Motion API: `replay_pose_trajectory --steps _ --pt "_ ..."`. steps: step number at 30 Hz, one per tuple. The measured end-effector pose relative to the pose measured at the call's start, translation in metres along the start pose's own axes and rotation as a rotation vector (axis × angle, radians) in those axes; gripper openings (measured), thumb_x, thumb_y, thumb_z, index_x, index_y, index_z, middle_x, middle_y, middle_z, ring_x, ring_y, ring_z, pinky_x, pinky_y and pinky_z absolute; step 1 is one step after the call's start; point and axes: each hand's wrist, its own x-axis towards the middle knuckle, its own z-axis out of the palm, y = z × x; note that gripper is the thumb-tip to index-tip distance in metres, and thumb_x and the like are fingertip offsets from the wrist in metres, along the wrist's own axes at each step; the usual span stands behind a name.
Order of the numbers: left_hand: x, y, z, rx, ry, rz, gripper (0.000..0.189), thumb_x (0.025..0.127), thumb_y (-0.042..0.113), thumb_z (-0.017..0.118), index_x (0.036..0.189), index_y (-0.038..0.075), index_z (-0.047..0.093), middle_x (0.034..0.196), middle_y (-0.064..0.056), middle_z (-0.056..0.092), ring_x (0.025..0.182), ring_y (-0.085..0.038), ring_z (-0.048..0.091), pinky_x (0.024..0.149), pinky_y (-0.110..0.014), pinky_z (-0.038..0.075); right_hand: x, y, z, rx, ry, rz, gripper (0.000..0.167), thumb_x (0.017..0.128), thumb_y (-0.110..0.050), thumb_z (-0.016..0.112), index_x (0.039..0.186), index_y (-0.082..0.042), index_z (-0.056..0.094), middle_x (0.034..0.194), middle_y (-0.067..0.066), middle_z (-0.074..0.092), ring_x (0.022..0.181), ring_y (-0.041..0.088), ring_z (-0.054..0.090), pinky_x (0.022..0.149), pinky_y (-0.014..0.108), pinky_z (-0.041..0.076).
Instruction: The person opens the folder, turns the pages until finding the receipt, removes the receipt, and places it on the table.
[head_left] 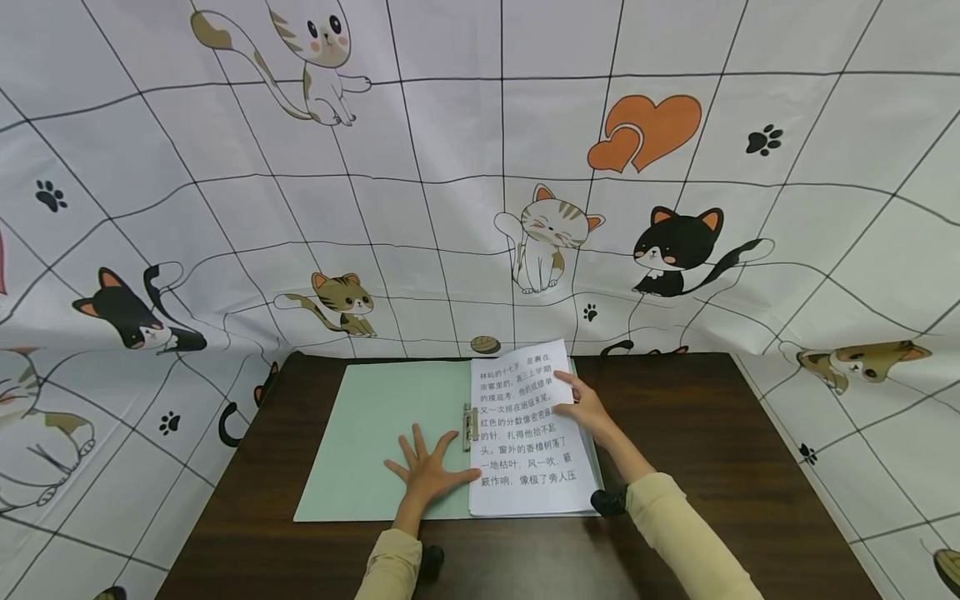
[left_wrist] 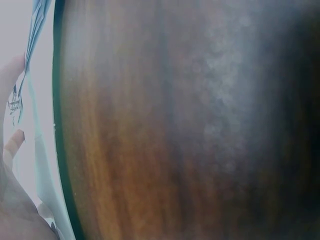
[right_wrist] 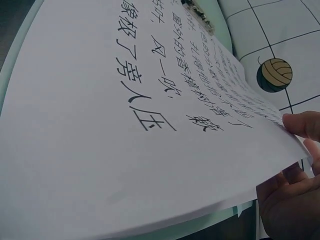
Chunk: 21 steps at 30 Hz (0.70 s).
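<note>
A pale green file folder (head_left: 375, 425) lies spread wide on the table, a metal clip (head_left: 467, 427) near its middle fold. Printed paper sheets (head_left: 525, 497) with large Chinese characters cover its right half. My left hand (head_left: 426, 477) rests on the left cover, fingers spread, with the thumb reaching the sheets' left edge. At the right edge of the paper, my right hand (head_left: 587, 408) pinches the sheets, thumb on top and other fingers underneath. The right wrist view shows the paper (right_wrist: 75, 150) curving up toward that thumb (right_wrist: 300, 124).
Under the folder is a dark brown wooden table (head_left: 675, 417), its surface extending left, right and in front. A white cloth (head_left: 450, 208) with grid lines and cartoon cats hangs behind and around it. Dark bands (head_left: 609, 502) sit at both wrists.
</note>
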Motion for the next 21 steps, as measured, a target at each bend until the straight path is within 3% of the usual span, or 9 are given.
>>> replay_pose_trajectory --steps 8,21 --pt "0.0 -0.001 0.0 0.012 0.005 0.0 0.09 0.065 0.056 0.083 0.141 0.022 0.049 0.161 -0.03 -0.005 0.143 -0.06 -0.012 0.099 -0.082 -0.016 -0.006 0.004 0.002 0.05 -0.012 0.035 0.07 0.086 0.001 0.063 0.15 -0.013 0.037 0.12 0.028 0.061 0.082 0.017 0.07 0.07 0.029 0.058" --pt "0.002 -0.002 0.001 0.004 0.0 0.003 0.09 0.066 0.058 0.081 0.142 0.024 0.048 0.161 -0.029 -0.007 0.143 -0.059 -0.016 0.1 -0.081 -0.018 -0.019 0.0 0.006 0.129 -0.042 0.019 0.073 0.085 0.003 0.062 0.151 -0.009 0.034 0.122 0.032 0.059 0.08 0.017 0.072 0.068 0.029 0.059"
